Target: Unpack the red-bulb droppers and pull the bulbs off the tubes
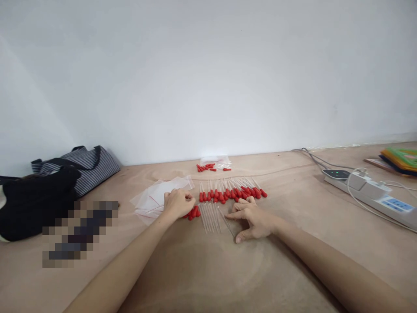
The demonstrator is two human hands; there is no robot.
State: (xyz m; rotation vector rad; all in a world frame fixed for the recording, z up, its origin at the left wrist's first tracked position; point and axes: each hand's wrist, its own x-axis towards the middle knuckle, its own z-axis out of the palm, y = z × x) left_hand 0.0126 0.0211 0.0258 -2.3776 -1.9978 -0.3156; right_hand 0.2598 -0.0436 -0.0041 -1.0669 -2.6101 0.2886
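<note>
My left hand (pixel 177 203) is curled with its fingertips drawn together, just above a small pile of loose red rubber bulbs (pixel 194 213). Whatever lies between those fingertips is too small to make out. My right hand (pixel 249 219) rests on the table with thumb and forefinger apart, beside a thin clear tube (pixel 229 224) that it seems to touch. Several more clear tubes (pixel 210 219) lie side by side between my hands. Behind them runs a row of droppers (pixel 233 193), clear tubes fitted with red bulbs that point toward me.
White plastic bags (pixel 150 198) lie left of my left hand. More red bulbs (pixel 206 167) and clear pieces sit near the wall. A striped bag (pixel 89 167) and a black bag (pixel 35 202) stand at left. At right are a power strip (pixel 374 198) with cables and coloured packets (pixel 402 158).
</note>
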